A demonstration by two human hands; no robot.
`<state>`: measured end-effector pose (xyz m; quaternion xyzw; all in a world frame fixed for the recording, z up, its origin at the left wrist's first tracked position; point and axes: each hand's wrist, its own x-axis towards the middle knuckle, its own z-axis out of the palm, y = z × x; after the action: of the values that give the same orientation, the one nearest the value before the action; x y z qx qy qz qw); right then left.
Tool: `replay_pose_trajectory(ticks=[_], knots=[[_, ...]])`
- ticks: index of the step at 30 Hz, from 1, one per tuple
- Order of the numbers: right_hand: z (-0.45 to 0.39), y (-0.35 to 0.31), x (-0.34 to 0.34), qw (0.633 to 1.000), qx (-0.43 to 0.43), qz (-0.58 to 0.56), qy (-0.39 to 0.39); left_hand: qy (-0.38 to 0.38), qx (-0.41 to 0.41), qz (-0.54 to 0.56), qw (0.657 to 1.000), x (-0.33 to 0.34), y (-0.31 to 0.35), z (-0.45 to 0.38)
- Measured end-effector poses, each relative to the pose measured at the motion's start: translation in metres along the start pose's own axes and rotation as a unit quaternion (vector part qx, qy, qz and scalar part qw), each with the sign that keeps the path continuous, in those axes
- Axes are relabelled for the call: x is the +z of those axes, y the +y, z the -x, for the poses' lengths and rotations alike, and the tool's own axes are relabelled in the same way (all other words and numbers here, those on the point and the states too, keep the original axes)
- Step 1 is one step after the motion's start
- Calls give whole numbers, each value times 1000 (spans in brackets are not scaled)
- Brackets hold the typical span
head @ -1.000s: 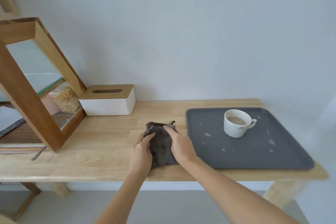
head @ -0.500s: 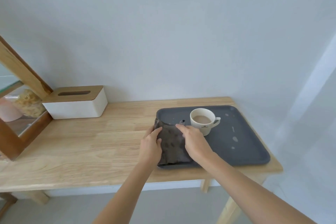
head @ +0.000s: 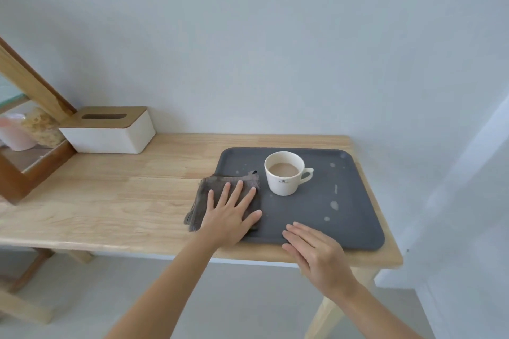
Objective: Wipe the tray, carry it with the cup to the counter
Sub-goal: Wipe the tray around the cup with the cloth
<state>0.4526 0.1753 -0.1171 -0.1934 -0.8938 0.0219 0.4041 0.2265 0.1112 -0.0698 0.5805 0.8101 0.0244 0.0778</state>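
A dark grey tray (head: 355,217) lies on the right end of the wooden table (head: 115,201), with pale spilled spots on its right half. A white cup (head: 285,175) of milky coffee stands upright near the tray's back middle, handle to the right. A folded brown-grey cloth (head: 217,187) covers the tray's left edge. My left hand (head: 231,212) presses flat on the cloth, fingers spread. My right hand (head: 316,253) rests with fingers together on the tray's front rim, holding nothing.
A white tissue box (head: 110,129) with a wooden lid stands at the back left against the wall. A wooden-framed cabinet (head: 30,107) with jars sits at the far left. The table's right edge is close beside the tray.
My right hand has left the cloth and moved to the tray's front rim. My left hand now lies flat on the cloth alone. The view has shifted closer.
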Motion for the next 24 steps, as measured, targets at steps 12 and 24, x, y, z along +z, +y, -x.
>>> replay_pose_trajectory(ticks=[12,24], knots=[[2,1,1,1000,6,-2,2,-7,-17,-1,1000,-15,-7,-73],[2,-2,9,999,29,42,-11,-25,19,15,999,-7,-2,-37]])
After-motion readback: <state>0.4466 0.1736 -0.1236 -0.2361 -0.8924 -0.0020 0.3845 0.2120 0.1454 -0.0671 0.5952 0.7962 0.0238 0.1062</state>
